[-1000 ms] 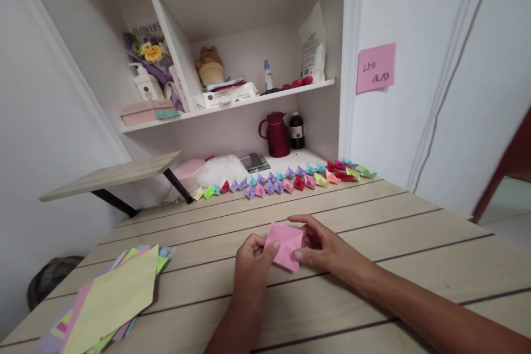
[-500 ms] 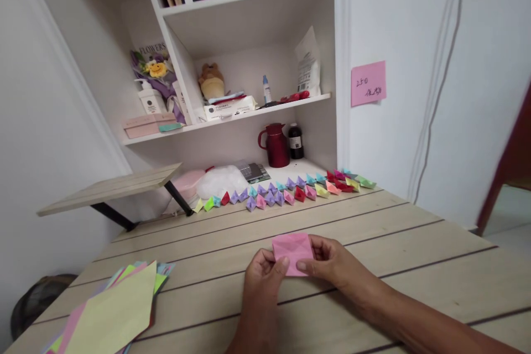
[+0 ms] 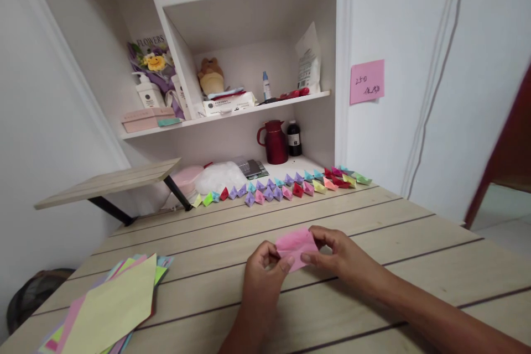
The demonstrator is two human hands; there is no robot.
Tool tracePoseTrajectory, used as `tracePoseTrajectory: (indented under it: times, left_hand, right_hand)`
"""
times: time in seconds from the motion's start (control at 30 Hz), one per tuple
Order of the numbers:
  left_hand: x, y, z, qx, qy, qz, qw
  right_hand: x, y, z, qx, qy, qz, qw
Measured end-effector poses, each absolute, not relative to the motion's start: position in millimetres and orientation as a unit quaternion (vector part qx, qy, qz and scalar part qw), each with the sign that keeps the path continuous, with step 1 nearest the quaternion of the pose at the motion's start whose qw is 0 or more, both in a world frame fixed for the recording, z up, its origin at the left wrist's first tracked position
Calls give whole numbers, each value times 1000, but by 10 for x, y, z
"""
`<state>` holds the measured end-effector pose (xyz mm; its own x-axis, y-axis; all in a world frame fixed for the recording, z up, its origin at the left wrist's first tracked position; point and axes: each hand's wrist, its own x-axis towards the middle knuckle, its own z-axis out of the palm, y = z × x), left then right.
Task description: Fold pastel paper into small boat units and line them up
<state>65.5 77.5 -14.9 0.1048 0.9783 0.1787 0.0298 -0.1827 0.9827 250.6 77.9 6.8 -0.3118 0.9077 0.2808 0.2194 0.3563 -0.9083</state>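
Note:
A folded pink paper [image 3: 295, 244] is held just above the wooden table [image 3: 373, 221], pinched from both sides. My left hand [image 3: 262, 276] grips its left edge with thumb and fingers closed. On the paper's right edge my right hand [image 3: 338, 257] is closed, thumb below and fingers on top. A stack of coloured paper sheets [image 3: 112, 307], pale yellow on top, lies at the near left of the table. Along the far edge runs a row of several small folded paper boats [image 3: 282, 188] in many colours.
White shelves [image 3: 232, 113] stand behind the table, with a dark red jug [image 3: 274, 142], a dark bottle [image 3: 294, 138], boxes and a pump bottle. A small wooden stand [image 3: 108, 182] juts out at the left. A pink note [image 3: 366, 82] hangs on the wall. A dark bin [image 3: 33, 293] sits low left.
The pink paper has been folded narrower between my hands, and both hands have closed in on it. The view has shifted slightly.

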Motion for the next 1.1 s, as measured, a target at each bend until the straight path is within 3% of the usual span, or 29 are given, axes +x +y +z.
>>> tracePoseTrajectory:
  times: [0.23, 0.57, 0.73, 0.83, 0.93, 1.0, 1.1]
  left_hand:
    - [732, 738, -165, 569, 434, 474, 512]
    - [714, 676, -22, 655, 483, 486, 319]
    - [712, 655, -4, 670, 462, 488, 315]
    - [710, 653, -3, 709, 457, 477, 246]
    - [683, 659, -41, 731, 486, 449, 169]
    - [642, 668, -81, 741, 511, 410, 148]
    - [560, 688, -126, 767, 530, 331, 146]
  right_hand:
    - [2505, 810, -10, -410, -660, 466, 424]
    - [2478, 726, 67, -420, -679, 456, 394]
    - [2461, 704, 66, -445, -745, 293, 402]
    - [2452, 676, 30, -432, -799, 95, 408]
    - [2442, 669, -25, -394, -842, -95, 356]
    - [2430, 690, -66, -386, -862, -153, 292]
    - [2404, 736, -127, -392, -879, -143, 230]
